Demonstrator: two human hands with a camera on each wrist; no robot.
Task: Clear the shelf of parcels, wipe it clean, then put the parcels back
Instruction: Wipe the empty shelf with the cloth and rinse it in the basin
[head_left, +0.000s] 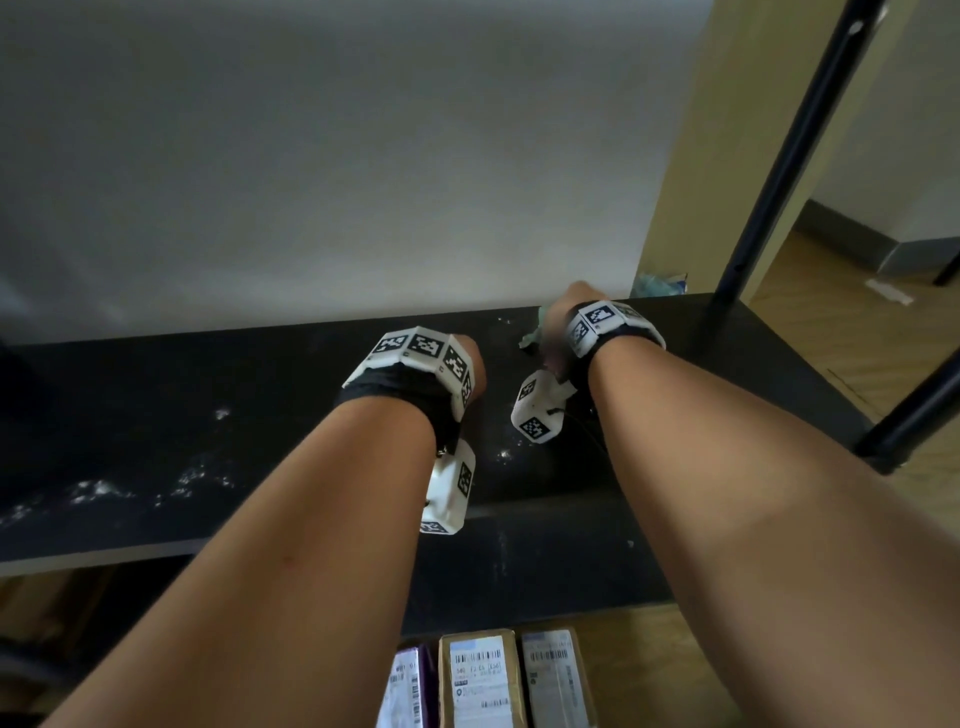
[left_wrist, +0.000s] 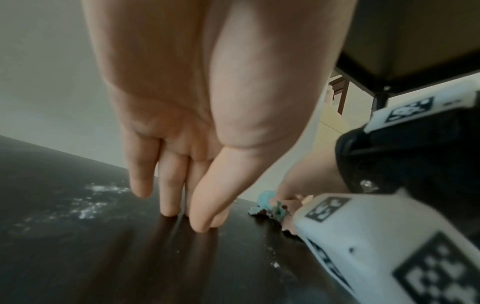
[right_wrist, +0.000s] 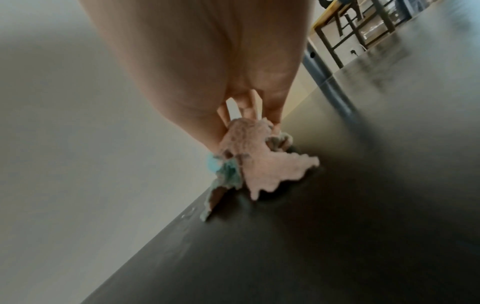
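The black shelf (head_left: 208, 415) holds no parcels and has white dust specks (head_left: 98, 488) on its left part. My right hand (head_left: 563, 306) is at the back of the shelf by the wall and grips a crumpled pink and teal cloth (right_wrist: 259, 160), which touches the shelf top (right_wrist: 337, 246). The cloth (head_left: 530, 340) peeks out left of that hand. My left hand (left_wrist: 187, 214) rests its straight fingertips on the shelf, just left of the cloth (left_wrist: 272, 207), and holds nothing. Three labelled parcels (head_left: 480, 680) lie on the floor below the front edge.
A pale wall (head_left: 311, 156) stands right behind the shelf. A black upright post (head_left: 789, 156) rises at the shelf's right end, with a crumpled teal thing (head_left: 662, 283) behind the corner. Wooden floor (head_left: 857, 322) lies to the right.
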